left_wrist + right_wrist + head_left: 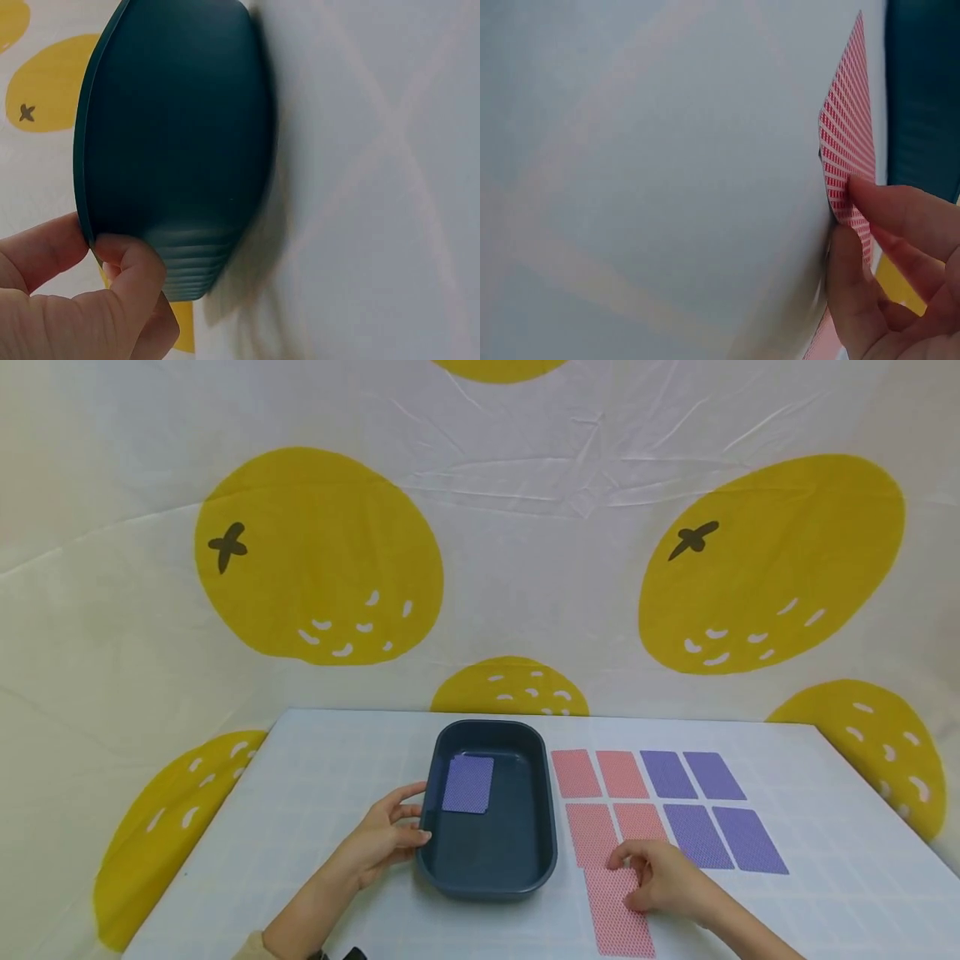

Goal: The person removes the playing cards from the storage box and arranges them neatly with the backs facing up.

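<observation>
The right hand (663,881) pinches a red card (615,920) between thumb and fingertips over the worktop (352,768). The left hand (384,833), fingers bent, grips the rim of a tray (498,864) holding purple cards (468,785). Right of it lie two rows of cards (690,828).

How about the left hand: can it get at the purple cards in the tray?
Likely yes: the left hand grips the tray close to the purple cards and nothing covers them, though it must probably let go first.
</observation>
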The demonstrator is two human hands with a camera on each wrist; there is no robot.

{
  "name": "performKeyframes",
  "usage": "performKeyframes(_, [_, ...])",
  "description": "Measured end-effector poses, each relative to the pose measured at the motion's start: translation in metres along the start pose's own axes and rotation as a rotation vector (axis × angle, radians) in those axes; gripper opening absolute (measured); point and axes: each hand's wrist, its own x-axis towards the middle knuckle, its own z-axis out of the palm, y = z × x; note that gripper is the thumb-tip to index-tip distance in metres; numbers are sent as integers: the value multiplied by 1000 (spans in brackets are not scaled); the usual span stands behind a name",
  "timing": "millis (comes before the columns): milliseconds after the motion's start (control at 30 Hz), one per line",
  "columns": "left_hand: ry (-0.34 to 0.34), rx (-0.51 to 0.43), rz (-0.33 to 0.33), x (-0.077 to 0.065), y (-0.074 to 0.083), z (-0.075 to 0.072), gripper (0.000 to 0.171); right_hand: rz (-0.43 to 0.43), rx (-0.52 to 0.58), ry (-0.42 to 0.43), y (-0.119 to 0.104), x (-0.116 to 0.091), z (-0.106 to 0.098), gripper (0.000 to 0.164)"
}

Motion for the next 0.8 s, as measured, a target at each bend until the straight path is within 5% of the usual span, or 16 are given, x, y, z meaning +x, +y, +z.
performKeyframes(267, [-3,1,7,1,2,1,69,25,-161,11,-5,0,3,37])
performKeyframes(533, [-12,0,14,1,2,0,70,-58,-363,55,-7,1,5,38])
performKeyframes(667, [-2,2,11,1,2,0,70,-37,-345,26,-9,5,1,38])
performKeyframes(800, [6,6,5,0,1,1,69,31,-178,9,-12,13,-9,37])
